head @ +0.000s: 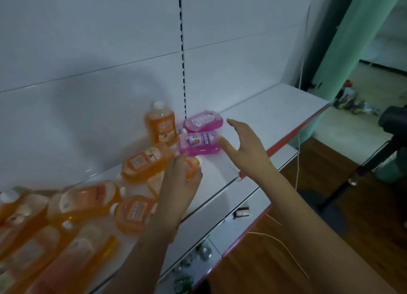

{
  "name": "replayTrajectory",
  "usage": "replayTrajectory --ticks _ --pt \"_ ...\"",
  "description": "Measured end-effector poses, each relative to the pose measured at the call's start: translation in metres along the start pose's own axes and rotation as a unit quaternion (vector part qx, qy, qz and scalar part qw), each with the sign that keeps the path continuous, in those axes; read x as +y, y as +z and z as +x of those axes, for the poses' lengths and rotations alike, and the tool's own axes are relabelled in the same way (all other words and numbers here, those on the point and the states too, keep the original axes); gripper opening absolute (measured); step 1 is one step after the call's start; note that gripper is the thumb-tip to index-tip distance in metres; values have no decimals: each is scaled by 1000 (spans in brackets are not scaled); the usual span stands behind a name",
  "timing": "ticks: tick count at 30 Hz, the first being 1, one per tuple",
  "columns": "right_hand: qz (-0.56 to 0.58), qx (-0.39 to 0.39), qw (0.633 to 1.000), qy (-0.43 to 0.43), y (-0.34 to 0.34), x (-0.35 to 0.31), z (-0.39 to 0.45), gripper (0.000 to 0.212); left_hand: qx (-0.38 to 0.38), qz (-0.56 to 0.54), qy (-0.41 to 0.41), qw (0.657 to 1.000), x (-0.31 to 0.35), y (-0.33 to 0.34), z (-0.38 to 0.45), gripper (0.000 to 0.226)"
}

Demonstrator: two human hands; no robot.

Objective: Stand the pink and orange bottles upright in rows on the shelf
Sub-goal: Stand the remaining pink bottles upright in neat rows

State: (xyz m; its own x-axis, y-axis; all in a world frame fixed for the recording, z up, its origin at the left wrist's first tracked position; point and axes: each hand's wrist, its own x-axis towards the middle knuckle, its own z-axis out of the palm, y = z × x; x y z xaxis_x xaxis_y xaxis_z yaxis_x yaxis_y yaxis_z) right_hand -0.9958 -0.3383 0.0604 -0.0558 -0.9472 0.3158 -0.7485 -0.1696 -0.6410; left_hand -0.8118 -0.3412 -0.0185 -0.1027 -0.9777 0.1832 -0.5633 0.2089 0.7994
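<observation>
Two pink bottles lie on their sides on the white shelf (pixel 275 108), one (pixel 203 121) behind the other (pixel 199 144). An orange bottle (pixel 161 124) stands upright against the back wall just left of them. Several more orange bottles lie tumbled to the left, such as one (pixel 143 164) near my left hand. My left hand (pixel 180 183) grips a small orange bottle (pixel 191 166), mostly hidden by the fingers. My right hand (pixel 244 146) hovers open just right of the nearer pink bottle, fingertips close to it.
The shelf has a red front edge (pixel 293 135), and its right part is bare. A lower shelf (pixel 242 223) shows below with small items. A black tripod (pixel 374 159) and green curtain (pixel 352 40) stand to the right over a wooden floor.
</observation>
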Motion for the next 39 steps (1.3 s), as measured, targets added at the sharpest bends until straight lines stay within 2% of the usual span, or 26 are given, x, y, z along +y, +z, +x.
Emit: replayTrajectory --ticks 7,11,14,16,18,22,24,26,29,33,35,37,39 --pt "-117 -130 985 -1 26 77 90 82 -8 12 -69 997 -16 31 101 48" --pt "-94 -230 969 -11 46 102 114 86 -26 34 -145 988 -24 46 121 49" --pt "-93 -294 951 -37 65 122 125 94 -17 48 -167 985 -25 52 128 56" --pt "-77 -302 948 -59 76 135 133 98 4 27 -174 984 -18 56 131 46" --pt "-46 -293 951 -88 81 142 138 92 42 8 -186 982 -11 61 132 33" --pt "28 -266 957 -110 70 153 138 80 149 -116 -217 958 12 60 126 14" --pt "73 -240 961 -119 59 158 141 78 194 -165 -194 947 26 55 125 18" --pt "116 -221 960 -124 49 158 143 80 219 -246 -189 925 38 50 125 23" --pt "177 -219 950 -135 38 149 151 85 203 -390 -253 862 44 46 125 27" --pt "195 -270 929 -160 31 131 161 101 222 -468 -293 803 45 37 115 39" --pt "244 -297 913 -135 35 121 162 92 235 -487 -293 789 48 28 102 43" --pt "318 -305 893 -92 44 106 160 71 265 -498 -288 774 48 19 83 34" --pt "410 -309 858 -31 58 88 152 55 315 -519 -293 738 46 9 61 26"
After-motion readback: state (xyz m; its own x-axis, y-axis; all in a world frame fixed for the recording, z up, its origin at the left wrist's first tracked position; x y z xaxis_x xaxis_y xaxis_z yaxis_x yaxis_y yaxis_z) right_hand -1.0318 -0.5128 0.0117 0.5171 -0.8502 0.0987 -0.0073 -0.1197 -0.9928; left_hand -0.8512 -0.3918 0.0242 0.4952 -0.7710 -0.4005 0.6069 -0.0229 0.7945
